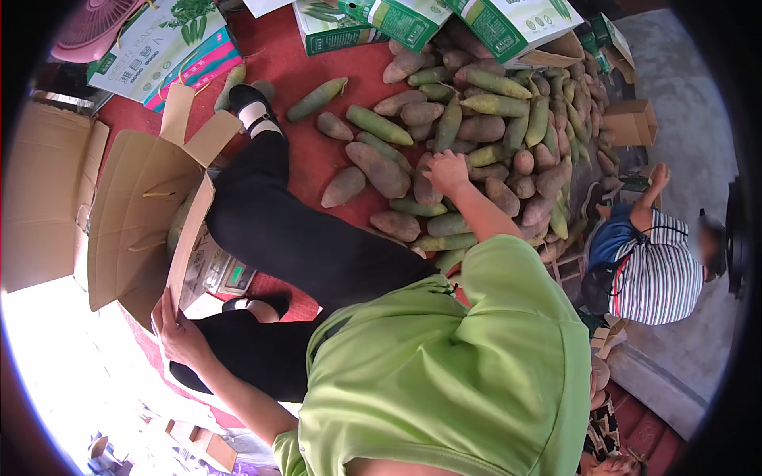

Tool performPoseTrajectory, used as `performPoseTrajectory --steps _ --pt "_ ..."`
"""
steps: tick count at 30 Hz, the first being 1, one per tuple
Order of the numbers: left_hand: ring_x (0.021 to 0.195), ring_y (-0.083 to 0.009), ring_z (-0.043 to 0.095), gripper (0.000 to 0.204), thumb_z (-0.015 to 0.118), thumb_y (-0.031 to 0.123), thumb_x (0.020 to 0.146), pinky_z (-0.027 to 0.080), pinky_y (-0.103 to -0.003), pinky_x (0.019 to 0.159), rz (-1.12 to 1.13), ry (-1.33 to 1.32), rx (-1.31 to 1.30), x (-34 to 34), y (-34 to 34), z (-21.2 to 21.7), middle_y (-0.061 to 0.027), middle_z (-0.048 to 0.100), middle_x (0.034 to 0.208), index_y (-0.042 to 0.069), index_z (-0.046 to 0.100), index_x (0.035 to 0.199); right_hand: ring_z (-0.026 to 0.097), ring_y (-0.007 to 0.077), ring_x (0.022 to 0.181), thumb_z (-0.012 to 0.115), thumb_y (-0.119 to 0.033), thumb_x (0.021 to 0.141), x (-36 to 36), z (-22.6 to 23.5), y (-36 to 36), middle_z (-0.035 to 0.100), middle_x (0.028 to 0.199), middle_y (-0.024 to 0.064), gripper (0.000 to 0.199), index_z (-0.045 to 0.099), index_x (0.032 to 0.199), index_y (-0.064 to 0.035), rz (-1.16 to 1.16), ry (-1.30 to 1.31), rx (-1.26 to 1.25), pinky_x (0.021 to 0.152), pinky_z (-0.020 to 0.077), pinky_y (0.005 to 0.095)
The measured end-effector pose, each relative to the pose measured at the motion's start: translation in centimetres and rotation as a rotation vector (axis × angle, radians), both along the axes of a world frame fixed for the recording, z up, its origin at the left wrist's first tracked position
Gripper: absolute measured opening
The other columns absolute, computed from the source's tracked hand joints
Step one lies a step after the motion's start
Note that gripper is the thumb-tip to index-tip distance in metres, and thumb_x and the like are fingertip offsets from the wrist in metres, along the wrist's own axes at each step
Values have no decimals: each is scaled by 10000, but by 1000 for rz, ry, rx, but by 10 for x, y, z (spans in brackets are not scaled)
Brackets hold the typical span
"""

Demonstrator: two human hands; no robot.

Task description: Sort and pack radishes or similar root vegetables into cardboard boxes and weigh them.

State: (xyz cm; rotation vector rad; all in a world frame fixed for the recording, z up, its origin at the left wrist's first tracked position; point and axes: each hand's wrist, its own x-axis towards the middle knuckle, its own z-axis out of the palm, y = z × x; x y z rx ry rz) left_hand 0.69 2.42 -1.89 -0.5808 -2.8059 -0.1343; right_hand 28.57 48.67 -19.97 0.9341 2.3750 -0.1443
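Observation:
My left hand (179,333) is closed on the lower edge of an open cardboard box (135,214) with its flaps spread. The box rests by a scale (232,274) with a lit green display, between my legs. My right hand (447,171) reaches into a large pile, its fingers curled over the upper end of a brownish-purple root vegetable (427,189). Around it lie long green radishes (379,125) and more thick brownish roots (377,169). The inside of the box is mostly hidden by its walls.
Printed green-and-white cartons (508,28) stand along the back, another printed carton (167,51) beside a pink fan (91,28). A second open cardboard box (48,190) is at the far left. A person in a striped top (655,266) sits at the right, near a small brown box (631,123).

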Motion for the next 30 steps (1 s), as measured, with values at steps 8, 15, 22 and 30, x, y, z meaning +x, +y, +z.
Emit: performPoseTrajectory --steps 8,15,22,30 --pt "916 -174 667 433 572 5 807 541 -315 670 0 24 -30 -2 -6 -1 53 651 1090 228 668 1166 690 277 869 609 -279 826 31 -13 33 719 958 62 191 732 885 -144 -193 94 51 752 551 396" --pt "938 -194 664 468 543 -34 778 546 -322 717 18 11 -54 2 5 3 20 651 1095 202 666 1162 583 294 1127 724 -259 754 12 -54 62 615 1182 71 354 661 1099 -212 -470 219 106 917 495 427" --pt "935 -218 659 472 531 -41 771 536 -342 779 18 17 -49 -2 -2 -2 -12 653 1087 180 665 1165 479 277 1253 765 -338 745 -18 -59 83 519 1321 43 554 558 1259 -364 -724 -13 -107 1010 377 474" --pt "902 -226 659 527 487 -60 761 520 -374 729 74 -57 -1 1 -3 -5 -14 644 1103 189 653 1195 442 254 1306 770 -406 734 -39 -57 80 515 1382 13 645 506 1322 -440 -750 -139 -152 1044 291 498"
